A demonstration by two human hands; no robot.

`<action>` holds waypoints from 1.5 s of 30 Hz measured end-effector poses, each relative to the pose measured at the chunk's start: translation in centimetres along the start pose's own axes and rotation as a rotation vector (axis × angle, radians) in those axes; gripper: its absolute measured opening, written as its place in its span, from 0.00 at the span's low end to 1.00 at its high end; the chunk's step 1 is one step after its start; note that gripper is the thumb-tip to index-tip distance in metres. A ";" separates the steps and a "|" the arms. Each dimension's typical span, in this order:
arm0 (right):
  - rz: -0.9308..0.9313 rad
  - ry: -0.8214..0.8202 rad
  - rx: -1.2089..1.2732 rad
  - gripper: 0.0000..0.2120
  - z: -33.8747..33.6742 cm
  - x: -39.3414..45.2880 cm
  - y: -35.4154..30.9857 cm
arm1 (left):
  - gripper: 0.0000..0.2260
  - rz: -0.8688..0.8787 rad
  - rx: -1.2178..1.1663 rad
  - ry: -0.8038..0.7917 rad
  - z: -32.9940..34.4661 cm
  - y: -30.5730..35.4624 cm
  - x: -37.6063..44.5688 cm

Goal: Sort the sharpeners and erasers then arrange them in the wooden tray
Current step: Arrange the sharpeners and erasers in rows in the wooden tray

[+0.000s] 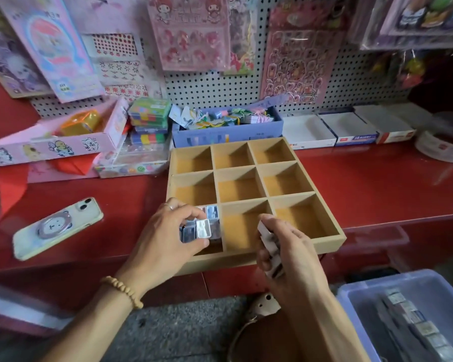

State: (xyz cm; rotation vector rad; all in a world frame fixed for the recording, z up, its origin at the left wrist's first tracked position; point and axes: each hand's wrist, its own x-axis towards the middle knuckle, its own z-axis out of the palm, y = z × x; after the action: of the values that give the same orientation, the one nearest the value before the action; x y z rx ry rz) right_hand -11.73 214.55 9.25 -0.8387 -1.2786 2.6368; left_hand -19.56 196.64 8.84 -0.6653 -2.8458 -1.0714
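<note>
1. Gripping a cluster of small sharpeners (199,227), our left hand (165,239) sits over the near-left compartment of the wooden tray (332,237).
2. Our right hand (288,254) curls around a stack of white pieces (271,246), hovering just at the tray's near edge.
3. Eight other compartments show bare bottoms.
4. On the red counter (377,184), a phone (58,227) lies left of the tray.
5. A blue bin (351,296) with more pieces sits lower right.

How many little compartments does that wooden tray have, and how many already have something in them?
9, in three rows of three in the tray. Only 1 is filled: the near-left one, where the left hand sets sharpeners. The hand may hide more of them.
</note>
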 end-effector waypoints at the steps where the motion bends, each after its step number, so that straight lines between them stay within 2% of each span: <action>1: 0.005 -0.003 0.006 0.11 0.1 0.0 0.2 | 0.15 0.005 0.022 -0.007 0.2 -0.1 0.3; 15: -0.022 -0.036 -0.076 0.06 -0.6 -0.2 1.0 | 0.15 0.108 0.073 -0.015 1.7 -0.6 1.6; 19: -0.045 -0.037 -0.115 0.07 -0.4 -0.2 1.1 | 0.18 0.119 0.085 -0.018 1.5 -0.2 1.8; 22: -0.084 -0.050 -0.127 0.12 0.0 -0.2 1.4 | 0.18 0.104 -0.057 -0.006 0.5 0.5 1.5; 25: -0.123 -0.059 -0.170 0.14 0.5 -0.2 1.8 | 0.19 0.125 -0.259 -0.117 -0.4 2.1 0.8; 28: -0.169 -0.073 -0.226 0.14 1.0 -0.5 2.1 | 0.14 0.130 -0.330 -0.195 -0.3 3.6 0.0; 34: -0.220 -0.093 -0.215 0.17 1.1 -1.1 1.9 | 0.11 0.120 -0.436 -0.148 -0.4 3.9 -0.5; 37: -0.202 -0.085 -0.187 0.15 0.8 -1.2 2.0 | 0.13 0.113 -0.436 -0.119 -0.7 3.6 -0.4; 41: -0.161 -0.156 -0.308 0.15 1.2 -1.7 1.9 | 0.14 0.128 -0.349 -0.119 -1.3 3.5 -0.4; 43: -0.150 -0.182 -0.358 0.11 1.5 -1.7 1.8 | 0.14 0.128 -0.319 -0.121 -1.6 3.6 -0.5; 45: -0.142 -0.188 -0.396 0.10 1.9 -1.6 1.8 | 0.15 0.153 -0.271 -0.112 -1.9 3.4 -0.6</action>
State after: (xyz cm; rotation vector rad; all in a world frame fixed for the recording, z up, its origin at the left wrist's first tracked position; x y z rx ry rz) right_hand -11.06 211.57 9.56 -0.5189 -1.8724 2.4346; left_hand -17.89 197.51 12.34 -0.9711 -2.7065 -1.4497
